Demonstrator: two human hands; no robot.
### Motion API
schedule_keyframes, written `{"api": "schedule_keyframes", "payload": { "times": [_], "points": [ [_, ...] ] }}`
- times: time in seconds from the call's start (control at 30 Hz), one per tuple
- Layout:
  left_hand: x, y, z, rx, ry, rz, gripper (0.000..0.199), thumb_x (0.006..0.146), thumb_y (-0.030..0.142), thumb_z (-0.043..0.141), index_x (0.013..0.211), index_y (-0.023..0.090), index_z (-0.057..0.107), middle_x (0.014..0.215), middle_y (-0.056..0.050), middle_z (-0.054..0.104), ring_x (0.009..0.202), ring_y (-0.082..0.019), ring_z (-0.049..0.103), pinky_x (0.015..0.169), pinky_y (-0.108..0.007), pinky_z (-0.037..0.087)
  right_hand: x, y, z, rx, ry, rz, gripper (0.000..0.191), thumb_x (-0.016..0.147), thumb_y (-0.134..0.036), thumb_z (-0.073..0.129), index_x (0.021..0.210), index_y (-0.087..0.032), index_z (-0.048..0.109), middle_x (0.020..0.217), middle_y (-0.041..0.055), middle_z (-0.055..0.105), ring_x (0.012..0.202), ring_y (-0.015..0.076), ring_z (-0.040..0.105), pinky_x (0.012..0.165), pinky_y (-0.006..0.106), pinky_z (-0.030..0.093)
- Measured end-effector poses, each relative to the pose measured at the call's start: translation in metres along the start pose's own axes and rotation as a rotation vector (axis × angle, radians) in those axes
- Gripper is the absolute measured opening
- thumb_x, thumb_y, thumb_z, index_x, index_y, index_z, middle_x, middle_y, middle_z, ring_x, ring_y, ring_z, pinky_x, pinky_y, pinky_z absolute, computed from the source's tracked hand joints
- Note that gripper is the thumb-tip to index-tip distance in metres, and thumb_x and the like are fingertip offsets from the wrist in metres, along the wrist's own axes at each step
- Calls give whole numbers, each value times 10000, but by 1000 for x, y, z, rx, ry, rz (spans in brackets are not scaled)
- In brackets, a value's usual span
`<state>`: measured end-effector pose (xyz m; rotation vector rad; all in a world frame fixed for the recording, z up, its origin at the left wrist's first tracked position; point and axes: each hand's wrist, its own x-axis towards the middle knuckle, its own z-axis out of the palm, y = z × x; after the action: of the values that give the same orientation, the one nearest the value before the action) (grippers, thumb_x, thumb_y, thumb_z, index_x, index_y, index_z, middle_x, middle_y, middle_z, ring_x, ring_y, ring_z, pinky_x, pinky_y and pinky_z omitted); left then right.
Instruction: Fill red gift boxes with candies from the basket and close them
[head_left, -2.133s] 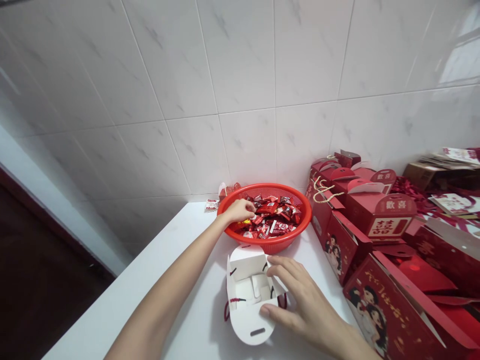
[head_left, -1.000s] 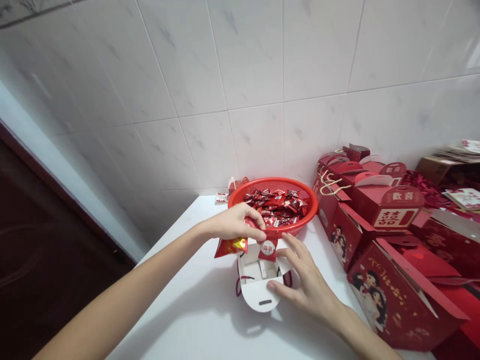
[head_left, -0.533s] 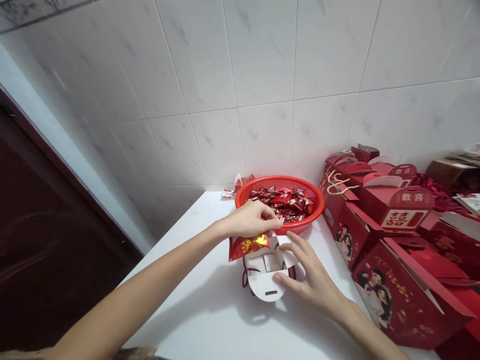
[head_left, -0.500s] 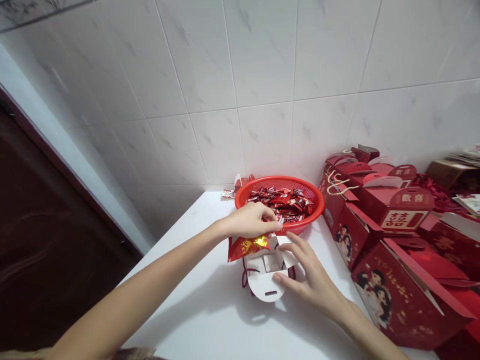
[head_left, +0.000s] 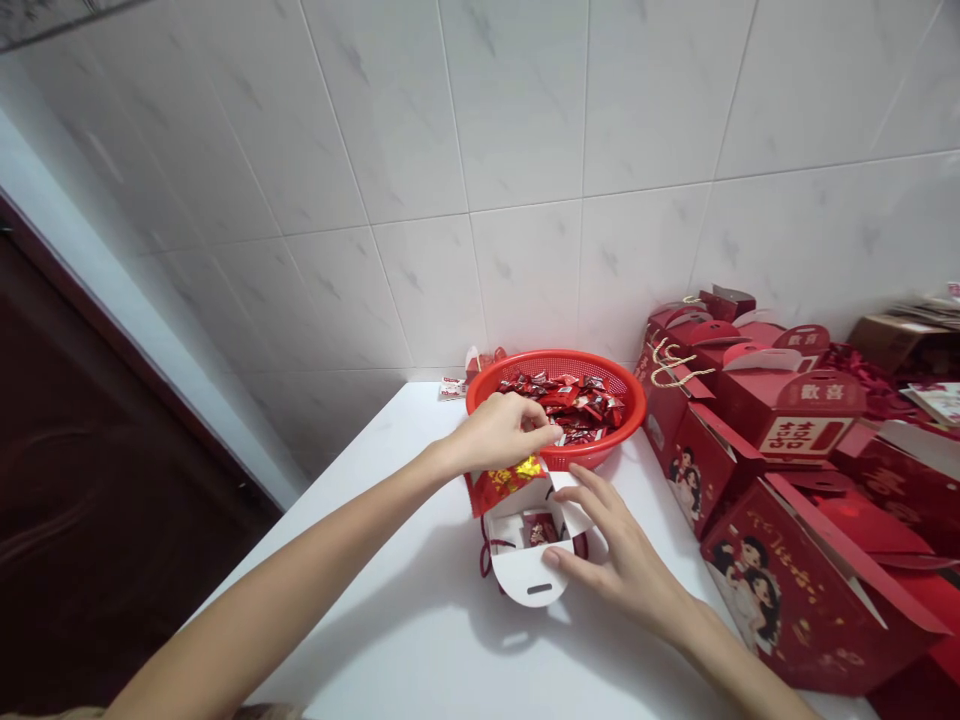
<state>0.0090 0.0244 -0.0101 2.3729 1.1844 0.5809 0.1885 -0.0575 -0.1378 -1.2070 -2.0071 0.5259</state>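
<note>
A small white-lined gift box (head_left: 531,582) stands with its flaps spread on the table, dark red cords at its sides. My right hand (head_left: 619,555) holds it from the right, thumb on the front flap and fingers on the far flaps. Inside lies a red wrapped candy (head_left: 540,528). Over the box's far left side is my left hand (head_left: 504,432), fingers curled, with a shiny red and gold packet (head_left: 504,486) hanging below it; the grip itself is hidden. Behind the hands sits a red plastic basket (head_left: 630,420) holding several wrapped candies (head_left: 592,405).
Several red gift boxes with handles (head_left: 795,560) crowd the right side of the white table (head_left: 405,610). Small white packets (head_left: 452,388) lie left of the basket. A tiled wall (head_left: 525,270) rises behind, and a dark door (head_left: 90,450) is at the left.
A red candy now lies inside the small box, where only white lining showed before. The red and gold packet has shifted right and slightly up under my left hand. My right hand keeps its hold.
</note>
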Motion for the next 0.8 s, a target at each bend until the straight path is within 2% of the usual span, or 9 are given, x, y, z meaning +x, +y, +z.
{"api": "schedule_keyframes", "payload": {
  "times": [0.2,0.3,0.37,0.53,0.7,0.8],
  "points": [
    [9,9,18,-286,183,36,397,896,487,545,675,170,633,614,16,561,582,-137,497,580,-270,361,0,0,1,28,-21,9,387,880,-484,658,1185,-254,597,1538,138,402,1426,313,412,1096,474,440],
    [9,6,25,-259,212,43,418,926,486,512,683,164,620,609,26,543,579,-127,478,582,-261,351,0,1,1,31,-19,0,377,887,-479,651,1183,-252,592,1533,138,403,1444,309,383,1100,462,436],
    [8,0,29,-182,174,30,381,926,435,528,684,160,632,629,12,593,612,-138,520,594,-258,357,1,1,1,33,-19,-10,366,890,-479,648,1172,-254,593,1526,133,409,1448,305,378,1101,453,438],
    [-1,-14,30,8,-47,-32,251,887,295,576,717,156,698,657,-12,680,637,-159,596,606,-252,376,0,3,2,44,-14,-14,385,884,-461,658,1202,-261,574,1567,120,350,1409,312,439,1044,427,499],
    [-12,-19,16,74,-143,-41,225,888,266,553,793,151,721,651,-16,685,645,-164,613,603,-240,396,-1,1,1,44,-24,3,349,889,-465,658,1171,-271,590,1543,116,387,1388,301,469,1023,424,511],
    [-20,-22,5,13,-211,38,226,892,292,560,878,152,736,798,-36,724,726,-169,630,626,-234,424,0,0,1,53,-23,1,352,889,-458,659,1179,-272,587,1543,120,386,1411,299,441,1027,424,507]
  ]
}}
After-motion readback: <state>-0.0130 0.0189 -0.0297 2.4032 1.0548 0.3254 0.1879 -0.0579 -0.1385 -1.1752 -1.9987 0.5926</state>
